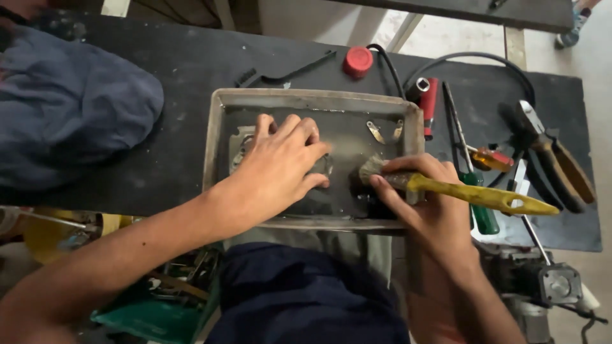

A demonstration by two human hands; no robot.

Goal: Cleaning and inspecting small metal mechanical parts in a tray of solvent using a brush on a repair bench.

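Observation:
A grimy metal tray [319,99] lies on the black workbench [191,64]. My left hand [280,165] presses down on a grey metal part [242,145] inside the tray, mostly hiding it. At the tray's right side my right hand [427,197] grips a yellow-handled paintbrush [472,193], whose bristles touch the tray floor beside the part. Two small metal clips [382,132] lie in the tray's far right corner.
Right of the tray lie a red-handled tool [428,102], a green-handled screwdriver [478,204], pliers [554,159] and a black cable [472,57]. A red cap [358,61] sits behind the tray. Blue cloth [70,108] fills the far left; a green bin [153,312] is below.

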